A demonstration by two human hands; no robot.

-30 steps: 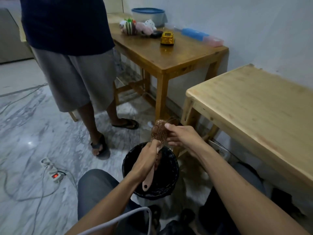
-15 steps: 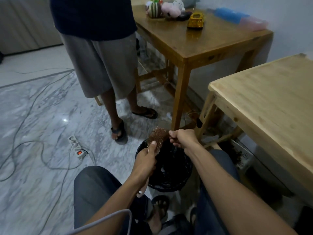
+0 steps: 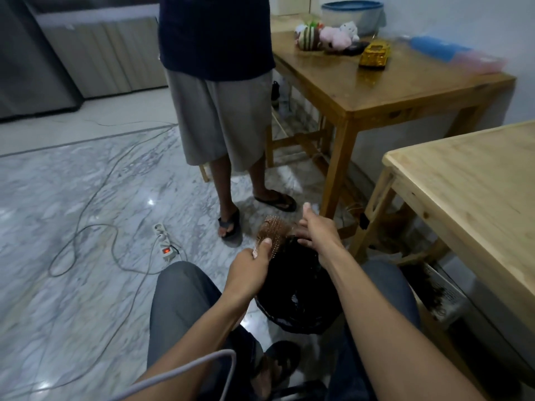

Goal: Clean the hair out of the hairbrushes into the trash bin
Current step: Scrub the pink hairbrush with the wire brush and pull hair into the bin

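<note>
A brown hairbrush (image 3: pixel 273 230) with a bristly oval head is held over the black-lined trash bin (image 3: pixel 295 287) on the floor between my knees. My left hand (image 3: pixel 251 267) grips the brush by its handle, thumb up against the head. My right hand (image 3: pixel 317 230) is at the right side of the brush head, thumb raised and fingers curled down into the bristles; whether it pinches hair is hidden. The handle is mostly covered by my left hand.
A person in grey shorts and sandals (image 3: pixel 231 227) stands just beyond the bin. A power strip (image 3: pixel 163 241) with cables lies on the marble floor at left. A light wooden table (image 3: pixel 477 198) is at right, a darker table (image 3: pixel 390 82) with toys behind it.
The view swung left and up. My right hand went from a closed fist at the brush head to a raised thumb with fingers reaching into the bristles. The left hand's hold on the brush is unchanged.
</note>
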